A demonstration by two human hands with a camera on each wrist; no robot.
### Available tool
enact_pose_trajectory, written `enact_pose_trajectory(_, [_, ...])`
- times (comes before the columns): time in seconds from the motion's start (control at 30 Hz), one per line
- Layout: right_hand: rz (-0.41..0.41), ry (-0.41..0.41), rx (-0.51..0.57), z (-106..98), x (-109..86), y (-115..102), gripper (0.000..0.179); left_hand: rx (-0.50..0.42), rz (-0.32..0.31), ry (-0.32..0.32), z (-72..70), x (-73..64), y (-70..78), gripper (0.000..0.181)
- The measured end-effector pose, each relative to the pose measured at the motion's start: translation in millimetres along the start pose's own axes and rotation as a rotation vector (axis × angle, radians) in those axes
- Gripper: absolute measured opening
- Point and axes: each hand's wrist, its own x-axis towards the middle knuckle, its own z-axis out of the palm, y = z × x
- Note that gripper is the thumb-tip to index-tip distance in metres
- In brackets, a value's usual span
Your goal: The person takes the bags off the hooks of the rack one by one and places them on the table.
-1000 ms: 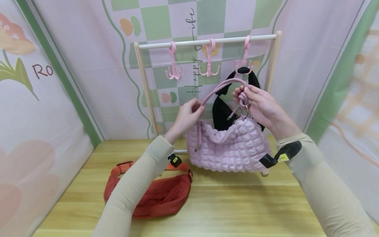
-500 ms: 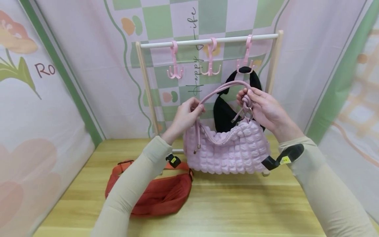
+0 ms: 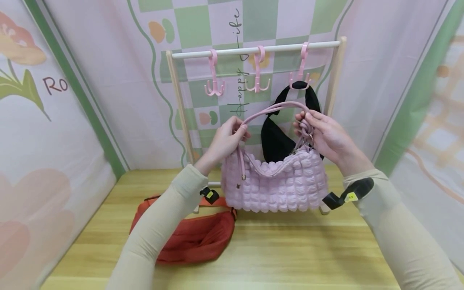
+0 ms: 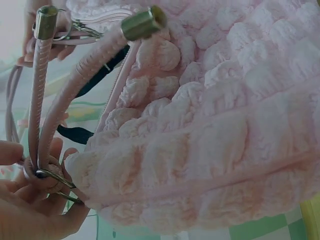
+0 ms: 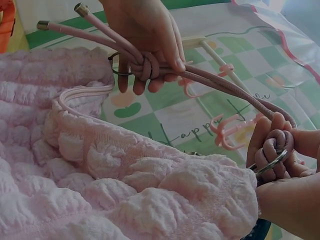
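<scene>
Over the pink bag, the left hand at ten o'clock and right hand at two, fingers curled, are drawing the pinched strap flatter, leaving the bag unhooked at six o'clock from the middle hook

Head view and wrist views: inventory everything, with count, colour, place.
Table: 1, light wood, below.
Rack: 1, white and wood, on the table.
Hooks: 3, pink, on the rack's bar.
Printed walls: 3, pale with green, around.
Pink bag: 1, pale pink, before the rack.
Strap: 1, dusky pink, over the pink bag.
Metal rings: 2, metallic, by the strap's knots.
Red bag: 1, red, on the table's left.
Black bag: 1, black, on the right hook.
Left hand: 1, bare, gripping the strap.
Right hand: 1, bare, gripping the strap.
Sleeves: 2, beige, on both arms.
Wrist bands: 2, black and yellow, at cuffs.
</scene>
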Motion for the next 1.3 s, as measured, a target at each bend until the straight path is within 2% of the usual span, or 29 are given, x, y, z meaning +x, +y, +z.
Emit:
enact_pose_trajectory(0.33, [0.021,0.004,-0.053,-11.2,-4.1,6.1,0.019,0.026,-0.049,-0.024,-1.8,-3.4,2.6,0.019])
enact_pose_trajectory(0.53, [0.042,0.007,-0.072,-16.3,-7.0,9.9,0.018,0.000,-0.069,-0.047,-3.6,-4.6,2.3,0.026])
enact_pose_trajectory(0.7, [0.046,-0.006,-0.046,-18.0,-8.8,10.9,0.016,-0.021,-0.096,-0.067,-5.6,-6.1,1.6,0.024])
enact_pose_trajectory(0.87, [0.059,0.008,-0.079,-19.5,-12.1,10.5,0.017,-0.017,-0.123,-0.079,-6.0,-7.4,1.6,0.023])
enact_pose_trajectory(1.0, [0.076,0.008,-0.065,-21.4,-14.8,10.3,0.019,-0.022,-0.127,-0.085,-5.6,-8.6,1.9,0.023])
enact_pose_trajectory(1.17, [0.095,-0.039,0.007,-23.6,-17.6,10.2,0.019,-0.033,-0.116,-0.086,-5.1,-10.5,1.5,0.023])
enact_pose_trajectory(1.3, [0.100,-0.056,-0.007,-24.9,-18.7,10.7,0.020,-0.050,-0.106,-0.081,-4.7,-11.2,-0.3,0.023])
